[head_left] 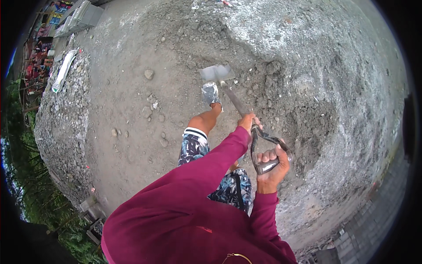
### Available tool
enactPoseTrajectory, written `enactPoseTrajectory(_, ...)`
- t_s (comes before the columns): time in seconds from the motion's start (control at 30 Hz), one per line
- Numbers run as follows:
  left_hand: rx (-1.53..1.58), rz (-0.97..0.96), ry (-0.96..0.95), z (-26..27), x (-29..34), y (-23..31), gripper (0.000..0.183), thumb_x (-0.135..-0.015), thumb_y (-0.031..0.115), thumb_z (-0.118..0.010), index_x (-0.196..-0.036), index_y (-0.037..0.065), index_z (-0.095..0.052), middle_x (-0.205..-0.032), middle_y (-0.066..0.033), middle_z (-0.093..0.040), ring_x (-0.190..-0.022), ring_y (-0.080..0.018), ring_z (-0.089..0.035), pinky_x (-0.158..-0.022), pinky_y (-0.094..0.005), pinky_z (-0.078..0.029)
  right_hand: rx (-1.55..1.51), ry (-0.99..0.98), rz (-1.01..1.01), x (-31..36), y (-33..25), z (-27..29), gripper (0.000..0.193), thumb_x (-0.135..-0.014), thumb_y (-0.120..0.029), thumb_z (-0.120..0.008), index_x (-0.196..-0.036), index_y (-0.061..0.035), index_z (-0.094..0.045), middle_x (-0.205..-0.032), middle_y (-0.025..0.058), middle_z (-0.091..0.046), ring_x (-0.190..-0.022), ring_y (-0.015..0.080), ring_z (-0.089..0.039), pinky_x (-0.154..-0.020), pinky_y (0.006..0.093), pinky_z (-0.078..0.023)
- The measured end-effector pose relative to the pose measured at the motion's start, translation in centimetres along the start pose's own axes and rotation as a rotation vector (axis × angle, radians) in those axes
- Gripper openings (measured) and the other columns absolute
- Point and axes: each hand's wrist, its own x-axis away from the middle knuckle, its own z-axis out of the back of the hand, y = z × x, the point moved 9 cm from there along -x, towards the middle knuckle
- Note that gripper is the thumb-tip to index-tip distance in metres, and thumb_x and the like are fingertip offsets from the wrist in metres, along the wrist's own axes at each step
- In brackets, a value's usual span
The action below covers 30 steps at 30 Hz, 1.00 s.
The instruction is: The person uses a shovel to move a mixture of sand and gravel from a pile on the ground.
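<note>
A shovel (236,101) slants away from me, its flat metal blade resting on the grey ground near loose, clumpy sand. My left hand (249,122) is wrapped around the shaft just below the fork of the handle. Closer to my body, my right hand (273,168) grips the crossbar of the D-shaped handle, fingers curled over it. One foot in a grey, dusty shoe (210,93) stands right behind the blade; I cannot tell whether it touches the metal.
Dug-up grey sand (303,127) lies right of the shovel. Stones such as a round one (149,74) dot the ground at left. Beyond them are a gravel heap (66,119), a white sack (65,70) and stacked grey slabs (79,18). Grey blocks (373,229) lie at lower right.
</note>
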Motion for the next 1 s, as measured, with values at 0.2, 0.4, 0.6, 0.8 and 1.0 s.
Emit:
enactPoseTrajectory(0.2, 0.019, -0.067, -0.054, -2.1, -12.7, 11.5, 0.013, -0.078, 0.018, -0.054, -0.081, 0.006, -0.051, -0.061, -0.0071, -0.05, -0.052, -0.0234, -0.052, -0.05, -0.0388, -0.046, 0.023, -0.102, 0.023, -12.9, 6.2, -7.0, 0.039, -0.081, -0.005, -0.056, -0.118, -0.0077, -0.047, -0.056, -0.0001, -0.043, -0.044, 0.015, -0.045, -0.045, 0.0356, -0.042)
enactPoseTrajectory(0.4, 0.076, -0.097, -0.035, -3.7, -16.2, 11.0, 0.015, -0.075, 0.017, -0.054, -0.077, 0.004, -0.05, -0.062, -0.0101, -0.051, -0.049, -0.0252, -0.051, -0.047, -0.0386, -0.047, 0.05, -0.059, 0.015, -17.9, 5.6, -7.2, 0.042, -0.08, -0.004, -0.057, -0.12, -0.0087, -0.045, -0.058, 0.0018, -0.044, -0.043, 0.0159, -0.045, -0.045, 0.0349, -0.042)
enactPoseTrajectory(0.6, -0.049, 0.071, 0.075, 2.1, -16.9, 11.0, 0.013, -0.079, 0.014, -0.056, -0.084, 0.002, -0.052, -0.065, -0.0104, -0.052, -0.052, -0.0248, -0.052, -0.047, -0.0404, -0.047, -0.044, -0.021, 0.01, -16.6, 9.9, -4.6, 0.057, -0.078, -0.001, -0.052, -0.133, -0.0074, -0.037, -0.056, 0.0036, -0.041, -0.043, 0.0155, -0.044, -0.043, 0.0346, -0.043)
enactPoseTrajectory(0.8, -0.505, 0.059, 0.269, 10.1, -22.1, 10.7, 0.019, -0.08, 0.017, -0.062, -0.089, 0.002, -0.056, -0.07, -0.0086, -0.055, -0.056, -0.0218, -0.057, -0.052, -0.0413, -0.052, 0.149, 0.178, -0.072, -20.6, 20.0, 9.4, 0.044, -0.077, -0.007, -0.054, -0.121, -0.0089, -0.048, -0.056, 0.0001, -0.042, -0.042, 0.0156, -0.041, -0.044, 0.0355, -0.043)
enactPoseTrajectory(1.0, -0.622, 0.24, 0.226, 13.7, -25.6, 7.5, 0.045, -0.08, 0.027, -0.071, -0.11, 0.0, -0.051, -0.097, -0.0173, -0.058, -0.085, -0.0313, -0.062, -0.072, -0.0534, -0.053, 0.233, 0.516, -0.104, -22.7, 21.0, 19.4, 0.016, -0.075, -0.005, -0.055, -0.091, -0.0051, -0.056, -0.062, 0.0029, -0.049, -0.046, 0.0144, -0.045, -0.038, 0.0305, -0.041)
